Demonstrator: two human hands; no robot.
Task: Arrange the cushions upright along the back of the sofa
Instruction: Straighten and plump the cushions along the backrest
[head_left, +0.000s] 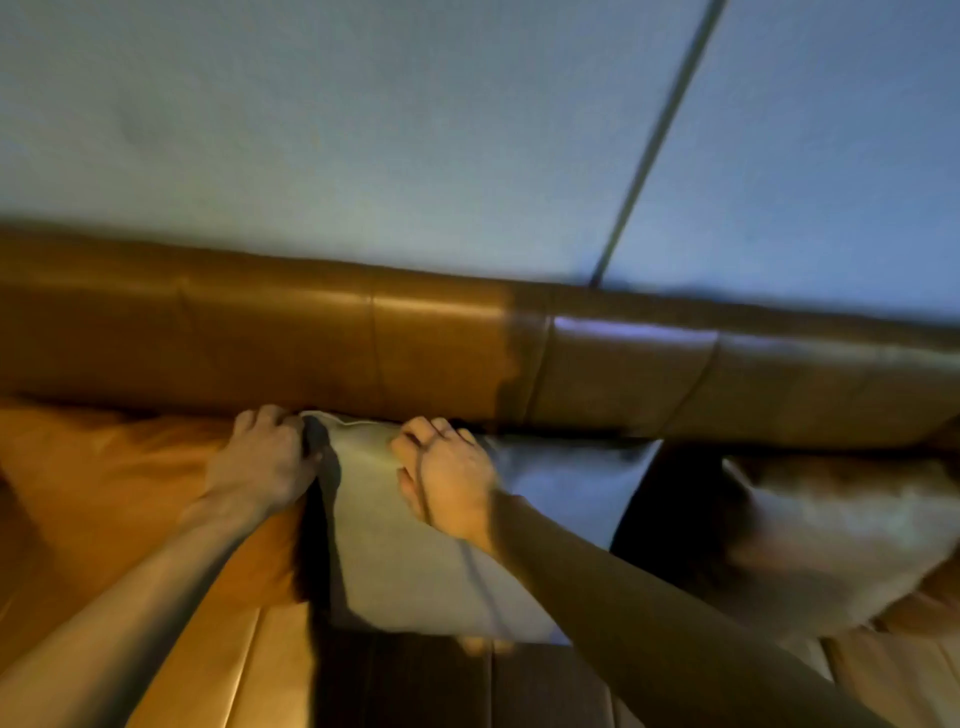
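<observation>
A pale grey cushion (415, 561) stands against the brown leather sofa back (441, 343). My left hand (265, 462) grips its top left corner, beside an orange cushion (104, 493) that leans on the sofa back to the left. My right hand (447, 478) presses on the grey cushion's top edge with curled fingers. A furry brown and white cushion (831, 535) lies to the right, blurred. A dark gap separates it from the grey cushion.
The sofa seat (218, 670) runs along the bottom of the view. Behind the sofa back is a light wall (363, 130) with a thin dark cable (660, 135) running down it to the sofa top.
</observation>
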